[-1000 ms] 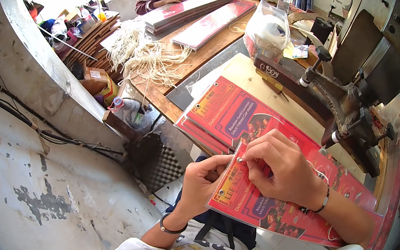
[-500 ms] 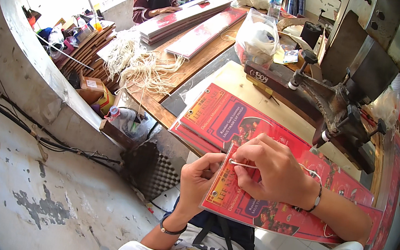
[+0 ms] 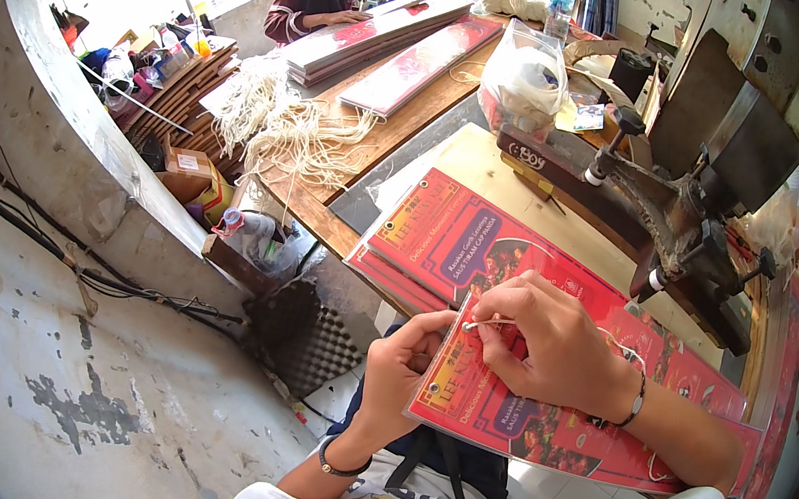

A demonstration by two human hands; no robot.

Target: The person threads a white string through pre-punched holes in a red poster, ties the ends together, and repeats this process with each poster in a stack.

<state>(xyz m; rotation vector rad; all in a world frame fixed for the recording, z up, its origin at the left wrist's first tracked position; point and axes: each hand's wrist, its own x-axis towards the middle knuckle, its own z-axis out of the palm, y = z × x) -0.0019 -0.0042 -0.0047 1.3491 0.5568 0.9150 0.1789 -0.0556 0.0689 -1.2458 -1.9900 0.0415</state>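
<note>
At red panel (image 3: 491, 400): hands (image 3: 396, 370) (image 3: 556, 346) curled, right holding cord (image 3: 491, 323).

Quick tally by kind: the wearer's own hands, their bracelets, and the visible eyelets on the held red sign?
Hands: 2 (left hand, right hand)
Bracelets: 2 (left bracelet, right bracelet)
Eyelets visible on red sign: 2 (upper eyelet, lower eyelet)
Total: 6

A long red flat board (image 3: 556, 440) before the person, bare left hand (image 3: 399, 371) at its left end, bare right hand (image 3: 563, 347) over it.
Beyond it lie stacked flat red boards (image 3: 457, 232); behind those, to the right, a dark metal clamp frame (image 3: 669, 212). Farther off — left of a white plastic bag (image 3: 526, 74) — a tangled heap of cream string (image 3: 280, 123) sits on the brown wooden table (image 3: 420, 121), before long flat red-and-white boards (image 3: 377, 40).
</note>
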